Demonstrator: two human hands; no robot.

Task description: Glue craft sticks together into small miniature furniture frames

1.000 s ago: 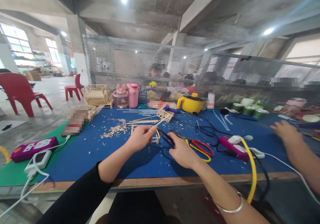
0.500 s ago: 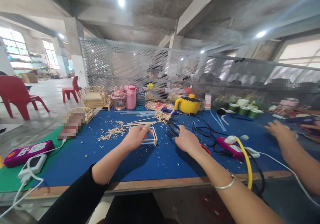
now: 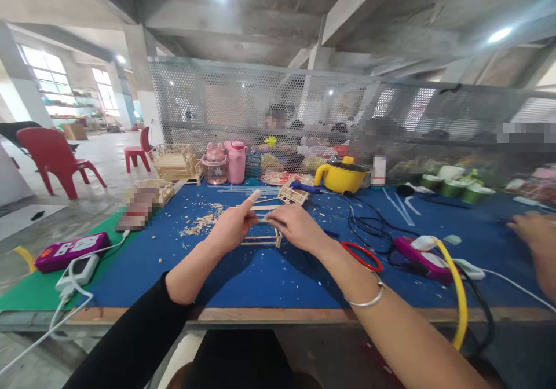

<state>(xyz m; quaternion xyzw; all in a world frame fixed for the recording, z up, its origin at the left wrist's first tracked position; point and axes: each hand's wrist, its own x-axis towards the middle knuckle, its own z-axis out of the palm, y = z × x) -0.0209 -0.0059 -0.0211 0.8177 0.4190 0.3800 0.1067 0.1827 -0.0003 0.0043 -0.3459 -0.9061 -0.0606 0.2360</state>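
Observation:
A small frame of pale wooden sticks [image 3: 260, 241] is held just above the blue table mat. My left hand [image 3: 232, 224] grips its left part, thumb pointing up. My right hand [image 3: 297, 225] is closed in a pinch at the frame's upper side, its fingertips close to those of the left. Part of the frame is hidden behind the fingers. Behind the hands lies another small stick structure [image 3: 292, 194], touching a blue-handled tool [image 3: 304, 187]. Wood scraps [image 3: 203, 221] are scattered left of my left hand.
Stacked stick frames [image 3: 176, 163], a pink bottle [image 3: 237, 163] and a yellow pot [image 3: 343, 178] stand at the back. A red ring [image 3: 361, 256], black cables [image 3: 362, 224] and a purple power strip [image 3: 423, 260] lie right. Another person's hand [image 3: 534, 230] is at the far right.
My right hand has moved left, away from a dark tool on the mat, to the stick frame beside my left hand. The view has turned slightly left.

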